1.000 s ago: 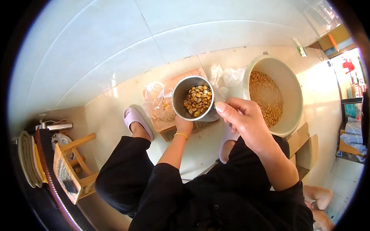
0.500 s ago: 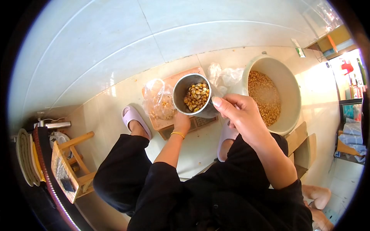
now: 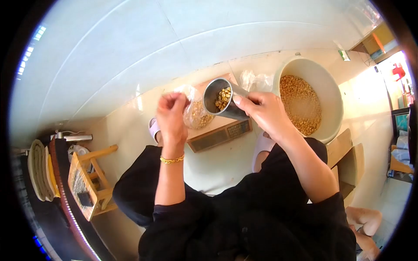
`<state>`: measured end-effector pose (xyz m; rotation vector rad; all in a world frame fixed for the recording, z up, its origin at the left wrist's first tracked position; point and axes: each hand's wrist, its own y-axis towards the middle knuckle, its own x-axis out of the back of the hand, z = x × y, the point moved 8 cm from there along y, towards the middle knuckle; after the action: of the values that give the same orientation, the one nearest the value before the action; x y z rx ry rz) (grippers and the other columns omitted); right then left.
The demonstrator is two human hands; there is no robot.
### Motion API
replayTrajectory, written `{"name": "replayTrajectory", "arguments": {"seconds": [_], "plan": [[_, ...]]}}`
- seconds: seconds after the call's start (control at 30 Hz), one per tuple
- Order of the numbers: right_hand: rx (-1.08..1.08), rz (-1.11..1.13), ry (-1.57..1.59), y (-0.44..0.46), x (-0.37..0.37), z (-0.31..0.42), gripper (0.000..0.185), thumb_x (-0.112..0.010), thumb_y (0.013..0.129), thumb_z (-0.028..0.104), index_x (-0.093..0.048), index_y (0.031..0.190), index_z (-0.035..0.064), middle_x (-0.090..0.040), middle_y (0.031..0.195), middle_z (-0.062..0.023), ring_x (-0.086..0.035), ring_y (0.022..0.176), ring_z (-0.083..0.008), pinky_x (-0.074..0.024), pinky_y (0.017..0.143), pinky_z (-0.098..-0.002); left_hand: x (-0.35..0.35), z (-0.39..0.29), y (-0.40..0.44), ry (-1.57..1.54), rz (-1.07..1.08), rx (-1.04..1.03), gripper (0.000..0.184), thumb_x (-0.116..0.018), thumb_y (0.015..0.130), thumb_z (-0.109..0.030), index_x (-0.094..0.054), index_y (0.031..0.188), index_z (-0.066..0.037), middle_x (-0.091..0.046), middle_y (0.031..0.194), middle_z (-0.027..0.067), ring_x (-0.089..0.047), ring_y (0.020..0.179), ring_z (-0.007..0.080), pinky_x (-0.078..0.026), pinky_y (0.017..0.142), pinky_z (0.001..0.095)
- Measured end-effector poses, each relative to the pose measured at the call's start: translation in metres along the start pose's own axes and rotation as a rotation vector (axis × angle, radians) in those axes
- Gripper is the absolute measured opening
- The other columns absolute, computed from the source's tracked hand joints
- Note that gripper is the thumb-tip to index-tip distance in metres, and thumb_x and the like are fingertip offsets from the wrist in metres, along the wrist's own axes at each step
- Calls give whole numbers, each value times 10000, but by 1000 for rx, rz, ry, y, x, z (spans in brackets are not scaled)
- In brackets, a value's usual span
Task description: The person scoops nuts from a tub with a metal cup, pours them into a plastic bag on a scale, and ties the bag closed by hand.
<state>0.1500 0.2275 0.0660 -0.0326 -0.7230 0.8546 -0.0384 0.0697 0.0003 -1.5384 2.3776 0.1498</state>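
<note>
My right hand [image 3: 265, 112] is closed round the handle side of a metal cup [image 3: 237, 112], which tilts to the left. Golden corn kernels [image 3: 223, 98] lie inside it. Just left of the cup's mouth, a clear plastic bag [image 3: 199, 117] holding kernels rests on a weighing scale [image 3: 220, 135]. My left hand [image 3: 172, 114], a little blurred, has its fingers pinched at the bag's upper left edge. To the right stands a large pale bucket [image 3: 331, 98], with many kernels [image 3: 300, 104] in it.
A crumpled plastic bag [image 3: 257, 81] lies between scale and bucket. Cardboard [image 3: 348, 163] stands below the bucket. A wooden stool [image 3: 85, 187] is at left, the tiled wall [image 3: 196, 26] ahead. Another person's bent limb [image 3: 365, 219] shows at lower right.
My left hand has come up from beside the scale to the bag's upper edge, and the bag now stands more upright. The cup has shifted slightly right and tipped further toward the bag.
</note>
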Motion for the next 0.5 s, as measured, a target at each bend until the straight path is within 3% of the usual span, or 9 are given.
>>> {"name": "replayTrajectory", "arguments": {"seconds": [0.1,0.2,0.27,0.3,0.33,0.37,0.47,0.5], "plan": [[30,9,-8,0,-6,1,426,-583,823,463,-685,796,50,-595,617,-126,-595,620,-273,-430,581,-373,-56,-80,-30,424,144,-240,66,-616,829,-30,-582,878,-2,-612,804,43,-575,724,106,-471,674,237],[72,31,12,-5,-9,6,427,-595,823,443,-676,783,26,-591,606,-97,-574,586,-222,-420,566,-347,-92,-70,-56,834,425,-394,129,-614,834,-32,-611,961,-9,-625,863,51,-566,704,112,-476,661,251],[59,71,234,-4,-12,1,431,-613,820,416,-653,758,-8,-562,595,-64,-525,563,-154,-404,546,-323,-94,-69,-66,857,466,-448,190,-606,835,-22,-608,1024,-15,-628,905,48,-567,735,111,-470,685,244],[78,42,295,-6,-10,2,402,-634,819,381,-648,748,-15,-513,582,-20,-453,552,-95,-361,501,-282,-86,-81,-70,728,337,-521,188,-601,818,6,-609,1005,-16,-615,955,75,-568,749,143,-471,686,261],[65,46,293,-8,-8,1,402,-634,819,381,-648,748,-15,-513,582,-20,-453,552,-95,-361,501,-282,-74,-90,-75,597,209,-587,191,-595,802,34,-610,985,-17,-602,1004,102,-569,763,174,-473,688,279],[6,86,354,-10,-7,-2,370,-638,824,378,-625,722,23,-499,608,7,-432,558,-71,-338,493,-245,-56,-88,-77,572,102,-598,221,-590,810,37,-598,1023,-21,-575,1012,95,-539,750,147,-460,692,265],[-44,105,442,-13,-2,-2,330,-642,833,358,-600,699,60,-489,637,34,-410,571,-45,-315,486,-210,3,-18,-73,239,-141,-253,146,-566,852,1,-583,996,-16,-544,913,73,-500,721,104,-438,679,233],[-38,71,424,-13,3,-1,321,-638,837,345,-600,701,57,-489,637,33,-413,578,-45,-317,493,-207,21,25,-68,447,-133,-203,162,-563,857,-15,-577,1018,-16,-568,890,73,-530,740,123,-447,674,239]]}}
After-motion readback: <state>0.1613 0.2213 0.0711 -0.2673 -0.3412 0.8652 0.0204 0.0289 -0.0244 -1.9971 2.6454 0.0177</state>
